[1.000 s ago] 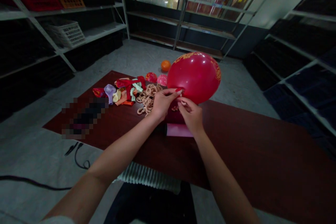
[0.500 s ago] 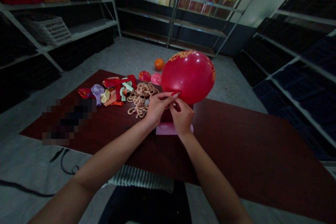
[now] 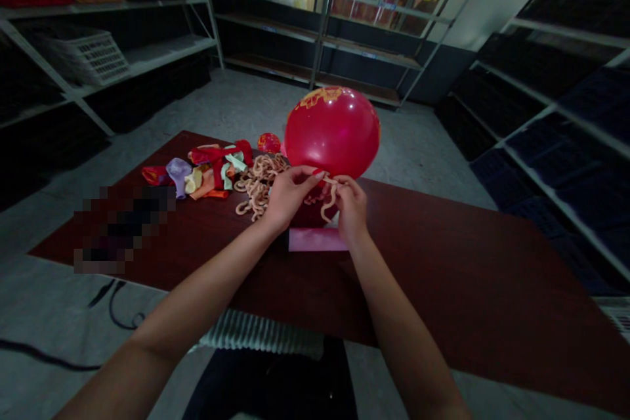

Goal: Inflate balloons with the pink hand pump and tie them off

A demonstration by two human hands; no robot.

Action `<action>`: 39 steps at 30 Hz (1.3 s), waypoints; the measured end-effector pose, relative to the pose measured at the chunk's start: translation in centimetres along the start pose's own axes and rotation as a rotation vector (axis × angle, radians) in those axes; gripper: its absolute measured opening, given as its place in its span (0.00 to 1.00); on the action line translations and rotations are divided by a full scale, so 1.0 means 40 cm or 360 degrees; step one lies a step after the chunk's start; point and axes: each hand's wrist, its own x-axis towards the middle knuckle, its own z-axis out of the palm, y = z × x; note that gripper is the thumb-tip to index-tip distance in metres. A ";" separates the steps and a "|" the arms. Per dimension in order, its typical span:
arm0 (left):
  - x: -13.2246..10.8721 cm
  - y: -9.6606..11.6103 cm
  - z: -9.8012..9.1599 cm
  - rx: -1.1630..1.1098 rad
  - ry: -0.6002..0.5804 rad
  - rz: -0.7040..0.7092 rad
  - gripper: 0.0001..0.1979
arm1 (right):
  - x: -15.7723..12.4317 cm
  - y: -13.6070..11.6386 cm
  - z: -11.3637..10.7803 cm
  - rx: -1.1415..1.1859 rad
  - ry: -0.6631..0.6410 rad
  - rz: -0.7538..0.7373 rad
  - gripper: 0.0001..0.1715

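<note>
An inflated red balloon (image 3: 335, 134) with yellow print stands above the table, its neck end toward me. My left hand (image 3: 284, 198) is closed in a pinch at that neck. Close beside it, my right hand (image 3: 353, 209) pinches a beige cord (image 3: 327, 207), which runs across to the neck and has a loose end hanging down. Whether the cord goes fully round the neck is hidden by my fingers. A heap of the same beige cord (image 3: 258, 182) lies just left of my left hand. Below both hands is a flat pink-purple object (image 3: 317, 240).
Several deflated balloons (image 3: 211, 167) in mixed colours lie on the left of the dark brown table (image 3: 472, 275). Behind the cord heap sits a small red patterned balloon (image 3: 268, 142). Metal shelves (image 3: 275, 29) stand around, with a white basket (image 3: 101, 56) at left. A black cable (image 3: 49, 356) crosses the floor.
The balloon has shifted left and slightly up in view, now covering the orange ball behind. My right hand has drawn away from the left, and the cord now shows between them.
</note>
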 end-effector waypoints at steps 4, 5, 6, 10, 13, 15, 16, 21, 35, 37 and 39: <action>-0.010 0.009 -0.007 0.0827 -0.0167 0.0887 0.03 | 0.012 0.018 -0.014 0.0172 0.0039 0.0198 0.09; -0.013 0.012 -0.009 0.0972 -0.0247 0.1043 0.04 | 0.015 0.022 -0.018 0.0193 0.0058 0.0216 0.10; -0.017 0.015 -0.010 0.1077 -0.0328 0.1159 0.05 | 0.017 0.026 -0.024 0.0207 0.0074 0.0230 0.10; -0.027 0.019 -0.014 0.1112 -0.0656 0.1241 0.07 | 0.021 0.030 -0.043 0.0210 -0.0011 0.0425 0.12; -0.023 0.017 -0.021 0.0823 -0.0748 0.1118 0.07 | 0.021 0.015 -0.052 0.0246 -0.0134 0.0520 0.14; -0.017 0.014 -0.027 0.0684 -0.0684 0.1088 0.06 | 0.022 -0.001 -0.056 0.0268 -0.0230 0.0513 0.12; -0.015 0.011 -0.029 0.0661 -0.0621 0.1063 0.06 | 0.023 -0.009 -0.059 0.0257 -0.0301 0.0523 0.10; -0.012 -0.003 -0.028 0.0779 -0.0373 0.0737 0.04 | 0.018 -0.026 -0.062 0.0156 -0.0647 0.0643 0.07; 0.008 0.007 -0.049 0.1070 -0.0707 0.1006 0.15 | 0.003 -0.033 -0.049 0.0421 -0.0577 0.0663 0.11; 0.009 0.009 -0.049 0.1079 -0.0726 0.1047 0.15 | 0.006 -0.036 -0.055 0.0460 -0.0568 0.0663 0.10; 0.011 0.003 -0.051 0.1121 -0.0697 0.1099 0.13 | 0.007 -0.035 -0.060 0.0497 -0.0580 0.0662 0.09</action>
